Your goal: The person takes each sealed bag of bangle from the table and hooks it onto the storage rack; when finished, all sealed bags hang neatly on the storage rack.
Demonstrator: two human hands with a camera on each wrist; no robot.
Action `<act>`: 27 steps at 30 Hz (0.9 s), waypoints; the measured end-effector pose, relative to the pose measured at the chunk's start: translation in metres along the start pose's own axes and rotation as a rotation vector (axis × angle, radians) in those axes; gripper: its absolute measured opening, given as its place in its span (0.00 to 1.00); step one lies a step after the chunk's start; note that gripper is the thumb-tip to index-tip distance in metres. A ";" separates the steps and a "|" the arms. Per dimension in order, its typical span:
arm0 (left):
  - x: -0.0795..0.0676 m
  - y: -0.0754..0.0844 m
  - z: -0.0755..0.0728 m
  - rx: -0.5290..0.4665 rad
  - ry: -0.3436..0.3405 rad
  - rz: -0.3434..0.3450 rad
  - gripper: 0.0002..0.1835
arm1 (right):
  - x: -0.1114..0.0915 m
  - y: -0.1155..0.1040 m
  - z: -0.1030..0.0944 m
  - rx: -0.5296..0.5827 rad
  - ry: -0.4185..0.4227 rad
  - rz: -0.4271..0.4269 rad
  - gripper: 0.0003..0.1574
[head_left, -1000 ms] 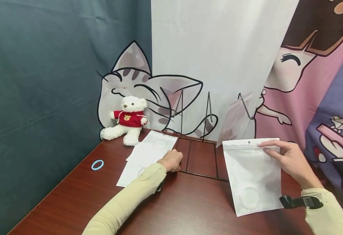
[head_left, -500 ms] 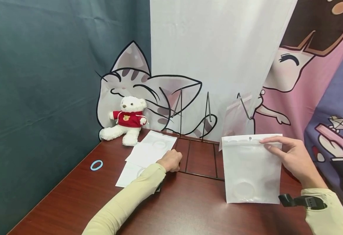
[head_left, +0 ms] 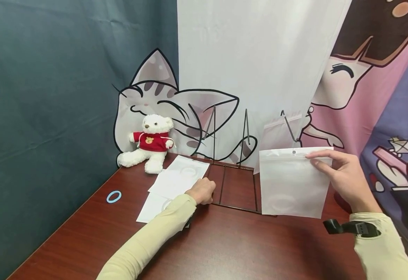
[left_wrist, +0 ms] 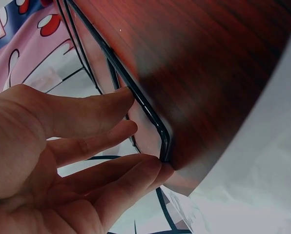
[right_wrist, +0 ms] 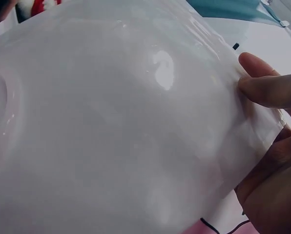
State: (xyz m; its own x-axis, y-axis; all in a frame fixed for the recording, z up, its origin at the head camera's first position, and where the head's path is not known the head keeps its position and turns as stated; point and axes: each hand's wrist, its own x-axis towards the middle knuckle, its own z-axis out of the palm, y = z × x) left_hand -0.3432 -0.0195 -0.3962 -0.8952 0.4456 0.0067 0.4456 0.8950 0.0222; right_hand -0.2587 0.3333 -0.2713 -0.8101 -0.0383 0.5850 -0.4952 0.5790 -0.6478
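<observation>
My right hand [head_left: 349,175] pinches the top right corner of a white zip bag [head_left: 291,179] between thumb and fingers. This bag hangs above the table, with a round hang hole at its top and a ring shape showing through near the bottom. In the right wrist view the bag [right_wrist: 111,122] fills most of the picture. A black wire display rack [head_left: 240,209] lies on the table with upright hooks at the back. My left hand [head_left: 202,190] holds its front left corner; the left wrist view shows the fingertips at the wire [left_wrist: 148,109]. A clear-looking bag [head_left: 277,140] hangs from the right hook.
Two white bags [head_left: 177,175] overlap on the table left of the rack. Farther left lies a light blue ring [head_left: 114,196]. A white teddy bear [head_left: 155,140] in a red top sits at the back, against the printed curtains [head_left: 260,58].
My right hand has raised the zip bag and carried it slightly left, toward the right hook; it now hangs facing the rack. The bag on the hook has swung a little. My left hand stays put.
</observation>
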 end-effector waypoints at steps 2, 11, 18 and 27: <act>0.000 0.000 0.000 0.002 0.003 0.001 0.07 | 0.003 -0.002 0.001 0.022 0.024 -0.022 0.13; 0.001 0.000 0.000 0.007 0.018 0.007 0.07 | 0.010 -0.010 0.003 0.241 0.066 -0.067 0.14; -0.001 -0.001 0.000 0.000 0.015 0.001 0.07 | 0.009 -0.013 0.003 0.241 0.087 -0.048 0.14; 0.000 -0.001 0.000 0.009 0.011 -0.004 0.07 | 0.014 -0.009 0.009 0.161 0.128 -0.035 0.14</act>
State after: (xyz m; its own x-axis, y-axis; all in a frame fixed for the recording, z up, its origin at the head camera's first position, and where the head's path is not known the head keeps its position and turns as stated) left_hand -0.3434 -0.0201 -0.3966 -0.8968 0.4421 0.0177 0.4424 0.8967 0.0131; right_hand -0.2680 0.3203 -0.2621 -0.7501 0.0535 0.6591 -0.5745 0.4409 -0.6896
